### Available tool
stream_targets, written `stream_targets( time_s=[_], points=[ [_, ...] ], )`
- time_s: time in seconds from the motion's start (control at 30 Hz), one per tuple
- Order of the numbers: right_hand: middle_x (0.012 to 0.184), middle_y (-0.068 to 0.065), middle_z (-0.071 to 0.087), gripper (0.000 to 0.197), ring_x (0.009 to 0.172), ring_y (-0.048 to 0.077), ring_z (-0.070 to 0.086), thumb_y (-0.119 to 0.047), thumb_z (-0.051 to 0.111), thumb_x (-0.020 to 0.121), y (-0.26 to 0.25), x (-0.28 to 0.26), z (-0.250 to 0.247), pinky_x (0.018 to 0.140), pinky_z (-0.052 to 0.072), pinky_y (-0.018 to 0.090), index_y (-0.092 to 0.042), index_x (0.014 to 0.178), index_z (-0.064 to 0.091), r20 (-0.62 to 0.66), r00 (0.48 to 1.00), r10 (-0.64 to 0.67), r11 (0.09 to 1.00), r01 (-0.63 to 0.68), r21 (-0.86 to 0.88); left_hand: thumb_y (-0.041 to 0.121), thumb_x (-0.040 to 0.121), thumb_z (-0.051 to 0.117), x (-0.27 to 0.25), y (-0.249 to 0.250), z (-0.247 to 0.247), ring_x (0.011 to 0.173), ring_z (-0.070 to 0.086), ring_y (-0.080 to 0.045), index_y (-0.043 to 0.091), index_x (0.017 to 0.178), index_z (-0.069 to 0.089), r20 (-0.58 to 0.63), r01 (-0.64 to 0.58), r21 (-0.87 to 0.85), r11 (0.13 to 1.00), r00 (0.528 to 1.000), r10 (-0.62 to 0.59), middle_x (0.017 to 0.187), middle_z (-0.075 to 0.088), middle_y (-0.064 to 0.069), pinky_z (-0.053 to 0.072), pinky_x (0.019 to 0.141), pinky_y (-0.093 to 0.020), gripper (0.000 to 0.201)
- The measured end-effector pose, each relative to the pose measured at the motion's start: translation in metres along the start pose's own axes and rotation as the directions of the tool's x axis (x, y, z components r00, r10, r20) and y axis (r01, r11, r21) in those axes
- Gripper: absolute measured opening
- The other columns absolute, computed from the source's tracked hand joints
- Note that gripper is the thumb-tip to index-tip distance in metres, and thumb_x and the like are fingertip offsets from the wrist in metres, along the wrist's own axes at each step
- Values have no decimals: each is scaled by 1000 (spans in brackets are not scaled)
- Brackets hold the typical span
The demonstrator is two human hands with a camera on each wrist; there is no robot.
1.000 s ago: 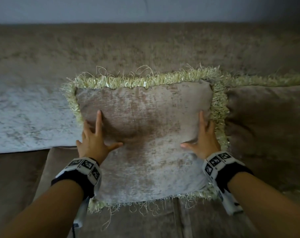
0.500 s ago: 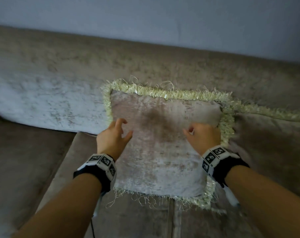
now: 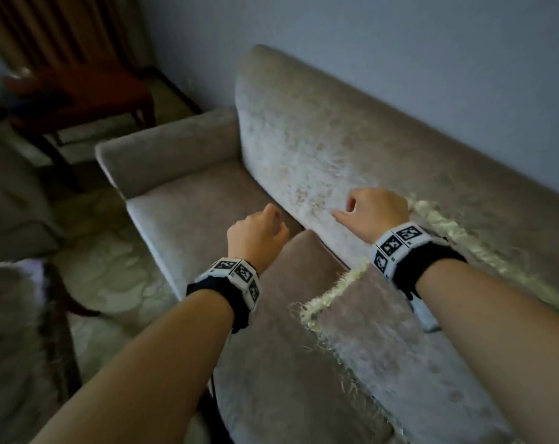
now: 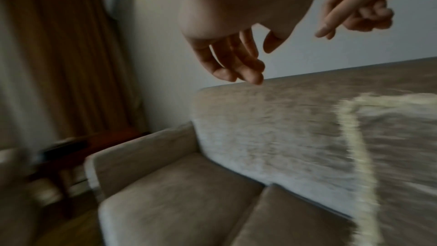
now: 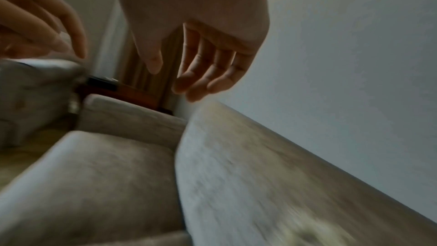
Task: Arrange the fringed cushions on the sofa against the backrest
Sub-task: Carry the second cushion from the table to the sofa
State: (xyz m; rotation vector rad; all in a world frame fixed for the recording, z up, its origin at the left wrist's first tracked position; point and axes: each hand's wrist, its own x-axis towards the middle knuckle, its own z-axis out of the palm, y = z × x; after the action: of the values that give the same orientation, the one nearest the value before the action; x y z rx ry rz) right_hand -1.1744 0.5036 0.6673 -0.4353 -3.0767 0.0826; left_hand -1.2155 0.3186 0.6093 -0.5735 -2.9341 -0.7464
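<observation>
Hovering above the sofa seat (image 3: pixel 207 206), the left hand (image 3: pixel 255 233) and the right hand (image 3: pixel 375 209) both hung with loosely curled fingers and held nothing, as the two wrist views also showed. One fringed cushion (image 3: pixel 383 341) leaned against the backrest (image 3: pixel 303 139) under the right forearm, its pale fringe (image 3: pixel 327 294) along the near edge; a second fringe line ran farther right behind the wrist. Beyond the armrest (image 3: pixel 162 149) stood a dark wooden chair (image 3: pixel 86 91) before a brown curtain (image 4: pixel 59 53).
</observation>
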Motion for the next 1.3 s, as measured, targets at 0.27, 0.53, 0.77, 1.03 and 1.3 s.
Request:
stream_targets(
  time_s=[0.27, 0.53, 0.77, 1.03, 1.3],
  points=[
    [96, 5, 69, 37, 94, 27, 63, -51, 53, 87, -238, 31, 3, 79, 47, 33, -17, 91, 66, 55, 885, -462, 887, 461, 26, 35, 90, 44, -63, -170, -114, 84, 63, -27, 23, 106, 56, -188, 415, -19, 910, 892, -411, 89, 69, -1, 44, 69, -32, 24],
    [99, 5, 68, 36, 95, 26, 63, -50, 49, 89, -459, -3, 17, 77, 45, 33, -18, 93, 65, 142, 605, -784, 611, 791, 3, 40, 91, 42, -154, -318, -204, 94, 63, -29, 24, 105, 56, -323, 726, -71, 684, 632, -705, 103, 69, -1, 46, 79, -34, 26],
    [103, 4, 68, 35, 100, 26, 62, -51, 51, 88, -609, -20, 38, 73, 41, 30, -19, 93, 65, 199, 406, -892, 413, 911, -7, 34, 90, 45, -197, -418, -251, 97, 64, -31, 22, 105, 57, -392, 835, -181, 519, 423, -817, 101, 71, -4, 45, 79, -33, 23],
    [110, 5, 67, 36, 104, 27, 61, -52, 54, 86, -729, -26, 59, 74, 42, 30, -23, 104, 63, 257, 254, -933, 252, 967, -41, 33, 89, 46, -223, -496, -279, 96, 65, -30, 22, 104, 56, -435, 877, -305, 370, 217, -874, 99, 71, -5, 46, 83, -33, 22],
    [154, 11, 13, 115, 136, 32, 34, -62, 69, 69, -788, 24, 144, 102, 41, 45, -49, 142, -19, 541, 39, -840, 24, 999, -35, 53, 81, 57, -229, -561, -247, 128, 31, -26, 33, 146, 19, -387, 978, -176, 110, 34, -922, 134, 33, -10, 31, 104, -39, 77]
  ],
)
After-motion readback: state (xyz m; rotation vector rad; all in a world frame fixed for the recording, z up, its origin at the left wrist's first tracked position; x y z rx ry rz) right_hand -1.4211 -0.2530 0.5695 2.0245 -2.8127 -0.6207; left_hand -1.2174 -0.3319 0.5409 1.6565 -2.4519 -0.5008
